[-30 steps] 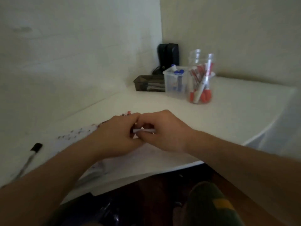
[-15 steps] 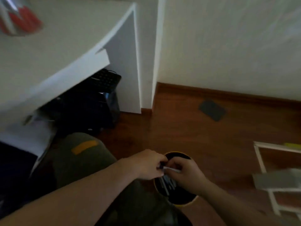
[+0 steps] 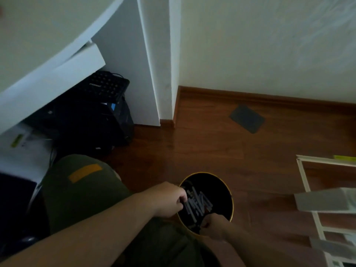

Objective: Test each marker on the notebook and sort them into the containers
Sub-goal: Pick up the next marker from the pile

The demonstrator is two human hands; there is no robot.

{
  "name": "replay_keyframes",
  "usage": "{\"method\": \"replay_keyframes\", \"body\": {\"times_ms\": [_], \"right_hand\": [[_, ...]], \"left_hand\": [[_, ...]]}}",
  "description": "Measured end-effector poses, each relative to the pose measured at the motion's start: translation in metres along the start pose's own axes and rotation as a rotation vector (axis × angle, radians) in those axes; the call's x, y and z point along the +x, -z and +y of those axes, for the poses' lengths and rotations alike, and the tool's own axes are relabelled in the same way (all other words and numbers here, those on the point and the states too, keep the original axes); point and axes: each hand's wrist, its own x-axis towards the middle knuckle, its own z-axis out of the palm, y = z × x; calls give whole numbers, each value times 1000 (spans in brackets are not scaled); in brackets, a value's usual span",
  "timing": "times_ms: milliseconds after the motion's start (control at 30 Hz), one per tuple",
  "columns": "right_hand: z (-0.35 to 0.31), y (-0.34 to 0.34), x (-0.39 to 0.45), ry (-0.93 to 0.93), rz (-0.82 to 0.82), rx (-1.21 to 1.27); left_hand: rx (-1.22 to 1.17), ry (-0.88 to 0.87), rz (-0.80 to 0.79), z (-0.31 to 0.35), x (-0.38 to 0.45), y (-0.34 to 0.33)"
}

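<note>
Polished brown wood floor (image 3: 221, 147) meets a cream wall (image 3: 269, 45) at a matching skirting board. A white desk (image 3: 48, 60) curves overhead at left, with a black keyboard (image 3: 107, 86) stacked on dark equipment beneath. A round black bucket (image 3: 230, 193) with a yellow rim stands on the floor beside my knee, holding a heap of grey markers (image 3: 196, 206). My left hand (image 3: 169, 201) is curled at the bucket's near rim, fingertips at the markers; whether it grasps one I cannot tell. My right hand (image 3: 213, 226) is inside the bucket, fingers curled among the markers; its grip is also unclear.
</note>
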Motion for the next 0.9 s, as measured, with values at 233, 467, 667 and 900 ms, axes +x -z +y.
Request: {"method": "replay_keyframes", "body": {"times_ms": [233, 467, 667, 900], "right_hand": [[-123, 75, -73, 433, 154, -29], [-353, 134, -209, 1111, 458, -76], [-562, 71, -258, 1528, 363, -311], [-714, -45, -247, 1555, 218, -782]], "left_hand": [[-114, -83, 346, 3, -65, 36], [-87, -82, 1157, -51, -301, 112], [-49, 413, 1537, -148, -466, 77], [-78, 969, 1534, -231, -568, -36]]}}
